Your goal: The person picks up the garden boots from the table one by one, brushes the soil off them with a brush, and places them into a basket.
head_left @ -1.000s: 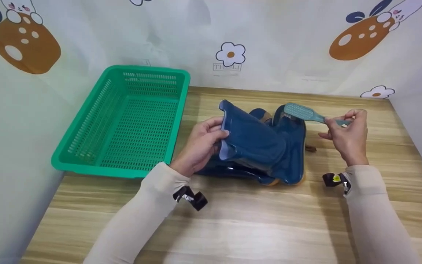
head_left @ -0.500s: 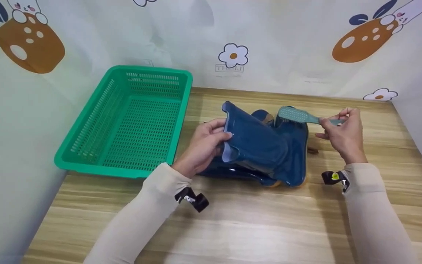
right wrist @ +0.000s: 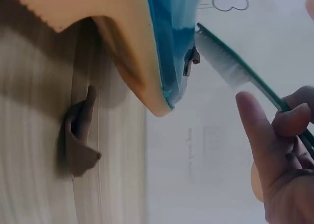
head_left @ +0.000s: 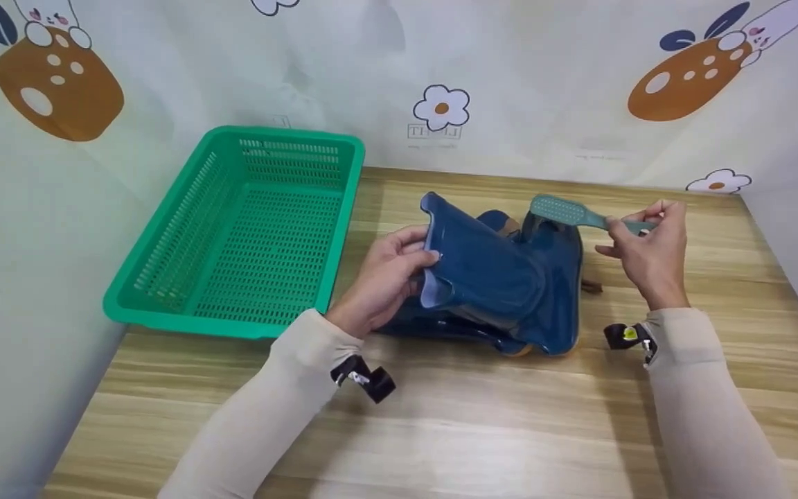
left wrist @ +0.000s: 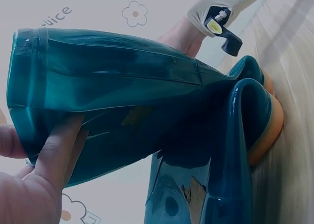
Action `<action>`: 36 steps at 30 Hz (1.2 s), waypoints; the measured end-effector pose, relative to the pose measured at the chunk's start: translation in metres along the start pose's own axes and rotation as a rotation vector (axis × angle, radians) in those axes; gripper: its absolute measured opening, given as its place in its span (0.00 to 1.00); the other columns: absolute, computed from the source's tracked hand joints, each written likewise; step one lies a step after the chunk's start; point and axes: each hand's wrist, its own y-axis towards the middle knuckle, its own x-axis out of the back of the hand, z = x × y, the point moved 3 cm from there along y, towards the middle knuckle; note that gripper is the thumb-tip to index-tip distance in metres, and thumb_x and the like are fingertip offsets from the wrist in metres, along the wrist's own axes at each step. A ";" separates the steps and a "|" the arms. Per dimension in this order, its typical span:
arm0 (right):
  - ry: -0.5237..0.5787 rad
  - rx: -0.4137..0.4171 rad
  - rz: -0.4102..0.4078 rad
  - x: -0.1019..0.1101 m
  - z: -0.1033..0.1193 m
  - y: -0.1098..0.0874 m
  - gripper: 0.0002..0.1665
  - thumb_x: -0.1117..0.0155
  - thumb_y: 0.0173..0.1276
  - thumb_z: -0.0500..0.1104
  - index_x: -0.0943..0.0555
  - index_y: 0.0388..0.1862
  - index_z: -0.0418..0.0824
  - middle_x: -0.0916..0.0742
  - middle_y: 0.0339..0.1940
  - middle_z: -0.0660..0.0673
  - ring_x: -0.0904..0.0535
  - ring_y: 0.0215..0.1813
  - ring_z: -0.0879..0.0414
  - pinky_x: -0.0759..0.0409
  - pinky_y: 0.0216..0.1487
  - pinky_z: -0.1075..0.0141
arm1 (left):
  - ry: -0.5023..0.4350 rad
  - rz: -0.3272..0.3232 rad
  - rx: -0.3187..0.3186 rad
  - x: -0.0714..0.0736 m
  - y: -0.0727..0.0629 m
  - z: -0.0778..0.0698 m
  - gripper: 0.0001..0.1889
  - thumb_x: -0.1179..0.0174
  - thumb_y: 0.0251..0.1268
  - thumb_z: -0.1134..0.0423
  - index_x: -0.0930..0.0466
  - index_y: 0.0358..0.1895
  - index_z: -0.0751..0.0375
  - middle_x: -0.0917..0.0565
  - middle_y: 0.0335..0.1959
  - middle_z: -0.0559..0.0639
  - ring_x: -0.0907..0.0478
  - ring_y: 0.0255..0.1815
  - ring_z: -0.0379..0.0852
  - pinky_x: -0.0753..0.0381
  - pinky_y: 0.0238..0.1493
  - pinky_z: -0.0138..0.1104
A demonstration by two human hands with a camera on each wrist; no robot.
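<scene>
My left hand (head_left: 388, 270) grips the open top of a glossy dark blue rubber boot (head_left: 489, 263), thumb outside and fingers at the rim. The boot's shaft slants up off the table toward this hand. Under it lies a second blue boot (left wrist: 230, 170) with an orange-tan sole, mostly hidden in the head view. Between thumb and fingers, my right hand (head_left: 655, 246) pinches the handle of a green scrub brush (head_left: 560, 209). The brush's pale bristles (right wrist: 221, 62) face the toe of the held boot, close beside a small brown scrap (right wrist: 192, 62) on it.
A green perforated plastic basket (head_left: 233, 324) stands on the left of the wooden table (head_left: 482, 430). Another brown scrap (right wrist: 81, 140) lies on the table beside the boot's sole. A patterned white wall covering (head_left: 524, 104) rises behind the table.
The brush moved left and down onto the boot's toe, then rose slightly back up. My left hand keeps its grip on the boot, and the basket stays in place.
</scene>
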 end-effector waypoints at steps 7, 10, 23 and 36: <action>-0.051 -0.047 0.154 0.001 0.010 0.000 0.24 0.37 0.66 0.29 0.44 0.43 0.42 0.23 0.37 0.40 0.16 0.26 0.59 0.15 0.30 0.64 | -0.001 0.011 -0.001 -0.002 0.000 -0.001 0.21 0.50 0.67 0.79 0.28 0.63 0.74 0.16 0.52 0.65 0.15 0.42 0.50 0.14 0.42 0.42; -0.234 -0.018 0.185 -0.003 0.012 0.000 0.22 0.37 0.68 0.33 0.43 0.45 0.41 0.23 0.38 0.41 0.16 0.25 0.60 0.15 0.31 0.66 | 0.002 0.014 -0.001 -0.003 0.000 -0.001 0.21 0.50 0.67 0.79 0.28 0.63 0.74 0.16 0.53 0.66 0.15 0.42 0.50 0.14 0.42 0.42; -0.379 0.105 0.019 -0.005 0.004 0.002 0.17 0.39 0.69 0.35 0.40 0.42 0.41 0.22 0.37 0.46 0.19 0.29 0.66 0.17 0.30 0.72 | 0.009 0.084 0.016 -0.019 0.000 0.003 0.21 0.50 0.67 0.80 0.28 0.63 0.74 0.17 0.53 0.66 0.15 0.40 0.49 0.13 0.39 0.43; -0.222 -0.026 0.185 0.010 0.009 0.003 0.23 0.38 0.67 0.31 0.43 0.44 0.41 0.22 0.37 0.42 0.17 0.29 0.63 0.15 0.32 0.66 | 0.002 0.095 0.034 -0.022 -0.004 0.008 0.21 0.51 0.70 0.79 0.30 0.65 0.72 0.17 0.55 0.65 0.15 0.45 0.51 0.14 0.44 0.46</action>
